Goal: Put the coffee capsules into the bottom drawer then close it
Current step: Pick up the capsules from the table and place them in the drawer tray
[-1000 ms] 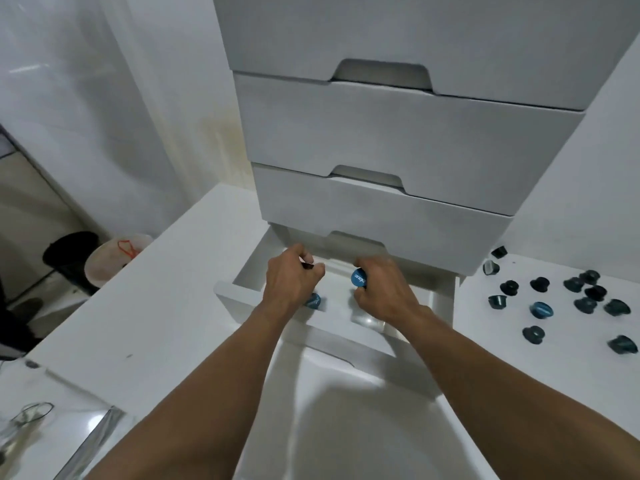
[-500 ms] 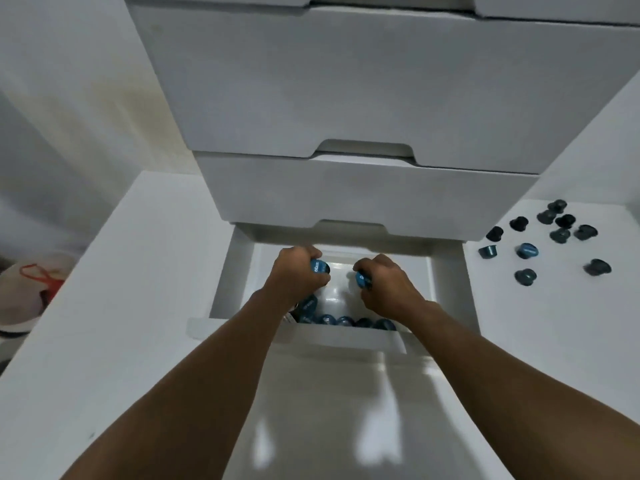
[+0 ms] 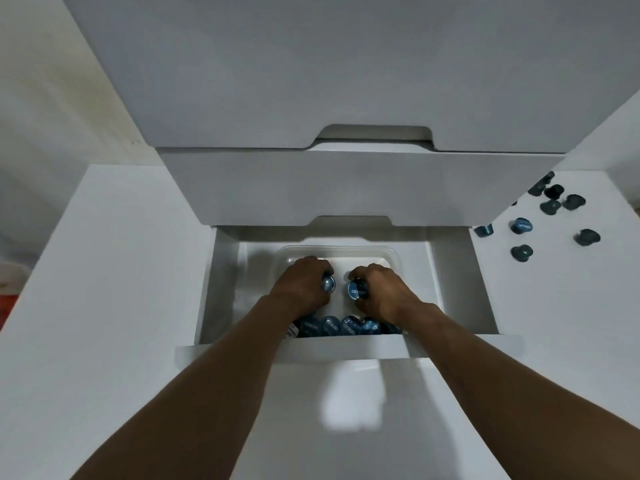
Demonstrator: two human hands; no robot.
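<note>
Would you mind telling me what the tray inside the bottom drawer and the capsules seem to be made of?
Tray: probably clear glossy plastic; the white drawer shows through it. Capsules: blue with soft sheen, perhaps aluminium or plastic; the look leaves it open.

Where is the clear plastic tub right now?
Head view, centre: the clear plastic tub sits inside the open white bottom drawer, beneath the left hand and right hand, with a row of blue coffee capsules at the drawer's front.

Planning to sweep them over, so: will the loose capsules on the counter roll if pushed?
Likely light: the left hand grips one in its fingers. The counter capsules look round and tapered, so a tipped one may roll in a curve.
</note>
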